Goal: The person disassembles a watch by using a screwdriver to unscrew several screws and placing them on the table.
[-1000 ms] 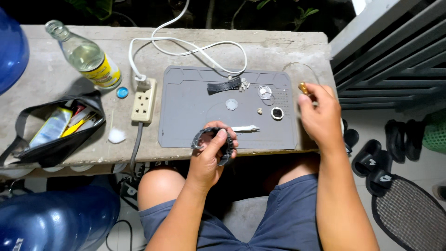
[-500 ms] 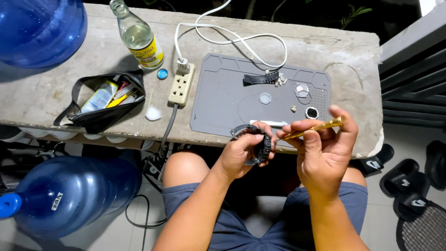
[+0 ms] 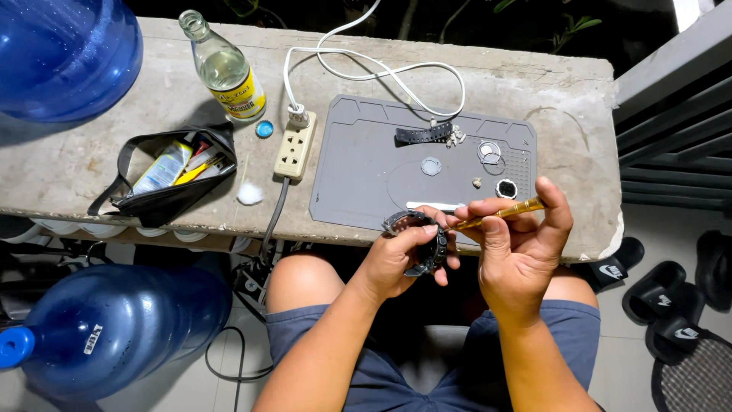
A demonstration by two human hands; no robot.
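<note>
Just below the centre of the frame, the left hand (image 3: 402,259) was curled around a dark watch case (image 3: 418,238), its fingers closed on the case from beneath and the thumb pressed on top. Right beside it, the right hand (image 3: 521,248) pinched a thin gold-coloured tool (image 3: 503,212) between thumb and fingertips, its tip pointing left at the watch case, though whether it touched could not be told. Both hands hovered over the near edge of a grey work mat (image 3: 366,168) in the middle of a concrete bench (image 3: 564,99). On the mat lay a black strap piece (image 3: 423,134), a small clear disc (image 3: 431,165) and a black ring (image 3: 506,188). Left of the mat sat a beige power strip (image 3: 295,146), an open black pouch (image 3: 171,183) and a glass bottle (image 3: 225,69).
</note>
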